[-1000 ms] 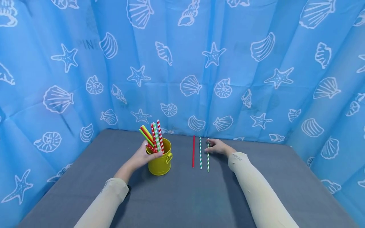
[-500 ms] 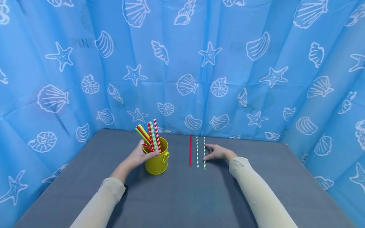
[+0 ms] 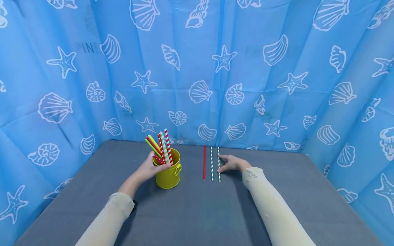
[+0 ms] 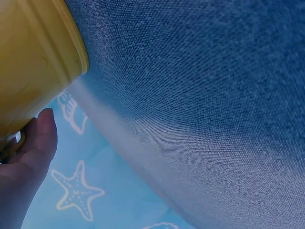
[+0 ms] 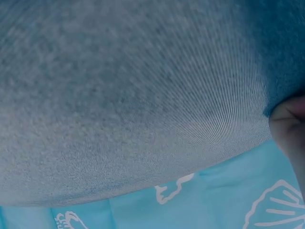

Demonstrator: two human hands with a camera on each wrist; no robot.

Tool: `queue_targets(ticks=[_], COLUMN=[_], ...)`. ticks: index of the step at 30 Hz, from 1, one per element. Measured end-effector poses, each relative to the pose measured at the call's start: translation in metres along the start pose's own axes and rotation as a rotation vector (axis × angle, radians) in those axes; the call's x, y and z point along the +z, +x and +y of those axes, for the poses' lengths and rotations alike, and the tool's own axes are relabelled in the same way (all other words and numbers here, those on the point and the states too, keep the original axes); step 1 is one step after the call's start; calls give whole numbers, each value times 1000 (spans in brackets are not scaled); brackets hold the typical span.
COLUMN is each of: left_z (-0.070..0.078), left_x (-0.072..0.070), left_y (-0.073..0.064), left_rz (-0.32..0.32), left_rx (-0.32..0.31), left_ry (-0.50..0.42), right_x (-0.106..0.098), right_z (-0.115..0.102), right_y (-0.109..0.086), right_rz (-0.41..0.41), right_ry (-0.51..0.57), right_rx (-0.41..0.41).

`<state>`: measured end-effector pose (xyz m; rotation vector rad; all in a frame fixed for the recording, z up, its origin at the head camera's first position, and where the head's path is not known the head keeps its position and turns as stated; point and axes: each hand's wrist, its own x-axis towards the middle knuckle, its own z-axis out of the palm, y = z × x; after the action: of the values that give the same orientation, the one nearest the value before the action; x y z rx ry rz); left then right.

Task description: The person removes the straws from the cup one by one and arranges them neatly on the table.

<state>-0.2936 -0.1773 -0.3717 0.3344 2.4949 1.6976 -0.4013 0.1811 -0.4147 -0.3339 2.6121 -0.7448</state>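
Note:
My left hand (image 3: pixel 148 170) grips a small yellow bucket (image 3: pixel 167 179) at its left side, thumb across the front near the rim. Paper straws (image 3: pixel 163 148) stand in it: red-striped, green-striped, red-dotted, yellow, lime and red. In the left wrist view my fingers (image 4: pixel 43 138) lie against the bucket's wall (image 4: pixel 38 57). On the table a plain red straw (image 3: pixel 204 164), a green-and-white striped straw (image 3: pixel 212 165) and another green-striped straw (image 3: pixel 219 177) lie parallel. My right hand (image 3: pixel 233 163) touches the rightmost straw with index finger and thumb spread along it.
A grey cloth (image 3: pixel 197 215) covers the table. Behind it and at both sides hangs a blue curtain (image 3: pixel 184 68) with white shells and starfish. The bucket's handle lug (image 3: pixel 178 169) sticks out on its right.
The rightmost straw has shifted slightly left, nearer to the middle one. My right thumb and index finger have spread along it, toward the near side. My left hand stays at the bucket.

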Motion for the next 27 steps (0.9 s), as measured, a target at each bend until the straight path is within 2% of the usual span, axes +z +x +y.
queue_targets(ticks=[5, 13, 20, 27], left_z=[-21, -19, -23, -23], left_x=[1, 4, 4, 2], left_y=[12, 9, 10, 11], left_rz=[13, 33, 38, 40], left_rx=[21, -7, -21, -19], left_ry=[2, 22, 19, 12], right_x=[-3, -5, -5, -4], right_z=[-2, -1, 1, 0], right_y=[-1, -3, -4, -2], right_rz=[-9, -16, -16, -15], right_ry=[-6, 53, 82, 128], right_rx=[6, 11, -19, 24])
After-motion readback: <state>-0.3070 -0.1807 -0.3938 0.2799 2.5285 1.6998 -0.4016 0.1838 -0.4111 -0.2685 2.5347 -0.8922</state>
